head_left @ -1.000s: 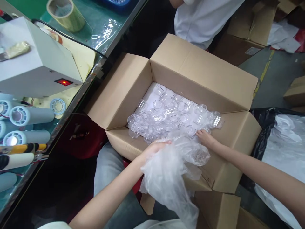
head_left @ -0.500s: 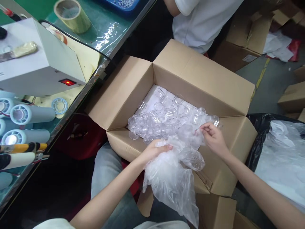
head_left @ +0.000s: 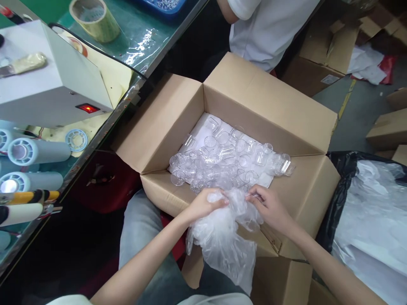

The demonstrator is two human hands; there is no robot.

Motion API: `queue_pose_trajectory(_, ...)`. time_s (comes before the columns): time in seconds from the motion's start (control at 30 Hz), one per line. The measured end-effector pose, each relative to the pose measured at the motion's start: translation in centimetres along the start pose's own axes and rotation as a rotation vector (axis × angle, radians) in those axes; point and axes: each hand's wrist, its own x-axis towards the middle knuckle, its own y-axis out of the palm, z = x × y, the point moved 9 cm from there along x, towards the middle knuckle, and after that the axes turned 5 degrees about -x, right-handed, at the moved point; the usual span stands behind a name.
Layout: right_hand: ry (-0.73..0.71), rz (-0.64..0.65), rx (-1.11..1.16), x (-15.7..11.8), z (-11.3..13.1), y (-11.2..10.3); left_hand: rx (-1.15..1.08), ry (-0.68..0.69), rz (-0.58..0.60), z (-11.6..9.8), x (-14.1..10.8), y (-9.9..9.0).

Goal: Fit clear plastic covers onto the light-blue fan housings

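Note:
A crumpled clear plastic bag [head_left: 222, 241] hangs over the near edge of an open cardboard box [head_left: 171, 123]. My left hand [head_left: 206, 204] is closed on the bunched upper part of the bag. Close by on its right, my right hand [head_left: 266, 204] pinches another fold of the same bag between thumb and fingers. Beyond both hands, many clear plastic cups [head_left: 219, 156] lie jumbled on a white sheet [head_left: 201, 129] at the bottom of the box. The bag hides some of the nearest cups.
On the left bench stand a white device [head_left: 63, 80] with a lit red switch, blue cylinders [head_left: 41, 151] and a tape roll [head_left: 93, 20]. A black-lined container of plastic bags [head_left: 372, 212] is at right. Across the box sits a person in a white shirt [head_left: 263, 34].
My right hand has moved left and nearer to me, bringing its part of the bag in beside my left hand. The left hand has hardly moved.

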Motion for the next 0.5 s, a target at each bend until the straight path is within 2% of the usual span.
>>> queue_pose_trajectory(0.1,0.04,-0.225,-0.037,-0.1,-1.6,-3.4,0.195,0.082,-0.171,-2.0,-1.1,-1.6)
queue_pose_trajectory(0.17,0.047,-0.287,-0.047,-0.5,-1.9,-4.3,0.427,0.153,-0.252,-4.0,-2.0,-1.8)
queue_pose_trajectory(0.2,0.04,-0.261,-0.038,-0.7,-1.6,-3.9,0.545,0.19,-0.245,-4.8,-2.3,-1.2)
queue_pose_trajectory(0.27,0.029,-0.152,0.01,-1.2,-0.6,-1.9,0.704,0.26,-0.136,-5.7,-2.6,1.3)
queue_pose_trajectory(0.37,0.069,-0.05,0.15,-2.0,1.0,1.0,0.756,0.311,0.002,-5.6,-2.1,4.8)
queue_pose_trajectory(0.43,0.125,-0.066,0.27,-2.1,1.0,1.5,0.724,0.313,-0.024,-5.3,-1.4,5.1)
queue_pose_trajectory(0.5,0.19,-0.138,0.402,-1.7,-0.2,1.0,0.616,0.292,-0.092,-5.0,-0.6,3.8)
